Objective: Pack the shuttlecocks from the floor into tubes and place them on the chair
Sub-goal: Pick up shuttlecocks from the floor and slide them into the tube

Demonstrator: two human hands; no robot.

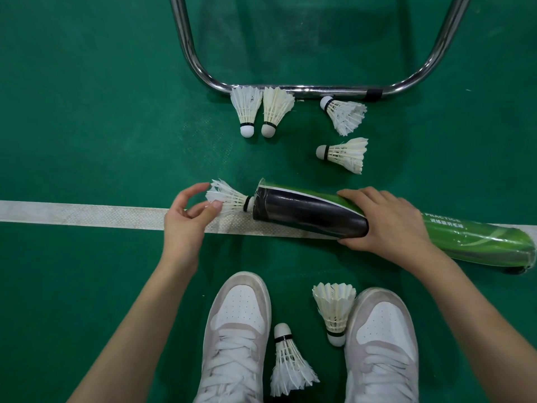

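A green and black tube (308, 212) lies across the white court line, its open mouth facing left. My right hand (389, 221) grips the tube around its middle. A white shuttlecock (229, 199) sits cork-first at the tube's mouth, and my left hand (187, 216) pinches its feathers with thumb and fingers. Several more shuttlecocks lie on the floor: two side by side (247, 107) (276, 109) against the chair frame, two to the right (344, 113) (344, 154), and two between my shoes (334, 311) (289, 365).
The chrome tubular chair frame (305, 90) curves across the green floor just beyond the shuttlecocks. A white court line (81, 213) runs left to right under the tube. My two white sneakers (235, 335) (380, 341) stand at the bottom.
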